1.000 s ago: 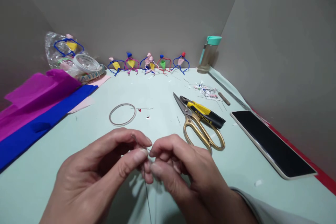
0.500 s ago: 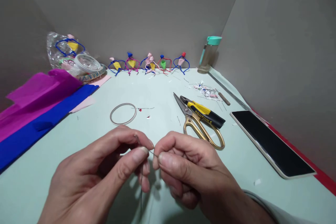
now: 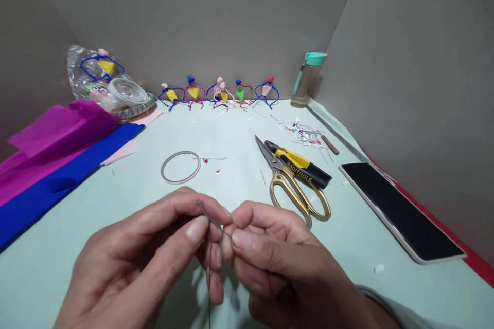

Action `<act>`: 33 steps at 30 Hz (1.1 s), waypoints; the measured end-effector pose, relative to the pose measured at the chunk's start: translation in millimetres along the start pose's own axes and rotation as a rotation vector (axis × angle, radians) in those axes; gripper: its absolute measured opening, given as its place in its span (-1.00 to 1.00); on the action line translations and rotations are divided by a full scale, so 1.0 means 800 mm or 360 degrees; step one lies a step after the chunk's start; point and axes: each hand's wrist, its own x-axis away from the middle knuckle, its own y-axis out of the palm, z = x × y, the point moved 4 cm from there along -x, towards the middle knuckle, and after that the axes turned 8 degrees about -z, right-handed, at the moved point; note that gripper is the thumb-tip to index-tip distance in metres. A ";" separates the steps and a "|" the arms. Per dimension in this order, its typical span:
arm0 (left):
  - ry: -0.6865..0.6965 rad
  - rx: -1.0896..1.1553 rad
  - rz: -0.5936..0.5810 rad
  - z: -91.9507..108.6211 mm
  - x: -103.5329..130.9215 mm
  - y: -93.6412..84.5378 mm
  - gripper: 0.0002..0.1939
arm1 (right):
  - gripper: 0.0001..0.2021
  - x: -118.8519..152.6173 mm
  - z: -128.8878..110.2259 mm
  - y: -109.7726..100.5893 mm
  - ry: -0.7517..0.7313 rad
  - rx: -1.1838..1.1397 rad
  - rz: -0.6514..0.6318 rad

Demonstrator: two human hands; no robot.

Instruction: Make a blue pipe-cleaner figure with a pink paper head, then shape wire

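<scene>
A thin dark wire (image 3: pixel 209 282) runs between my two hands, with one length hanging down below the fingers and a bent tip above my left thumb. My left hand (image 3: pixel 154 252) pinches the wire between thumb and fingers. The end of a slanting piece of it is held by my right hand (image 3: pixel 278 252), thumb against forefinger. Both hands' fingertips nearly meet. Just beyond my left hand lies a thin ring of tape (image 3: pixel 180 182). Gold-handled scissors (image 3: pixel 289 185) lie beyond my right hand, beside black and yellow pliers (image 3: pixel 304 165).
Small wire figures (image 3: pixel 193 93) stand along the back wall, near a bottle (image 3: pixel 306 82). Scraps (image 3: pixel 304 133) and a phone (image 3: pixel 397 211) are at right. Magenta paper (image 3: pixel 62 128), blue paper (image 3: pixel 73 180), tape rolls (image 3: pixel 129 93) and a plastic bag (image 3: pixel 77 69) occupy the left.
My left thumb has drawn back a little toward the left, showing more of the wire. My right hand has shifted slightly down, and the lower fingers of my left hand have spread lower.
</scene>
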 end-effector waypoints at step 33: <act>0.0512 -0.1090 0.0196 0.004 0.008 -0.022 -0.80 | -0.81 0.013 -0.003 0.001 0.0260 -0.0045 0.0140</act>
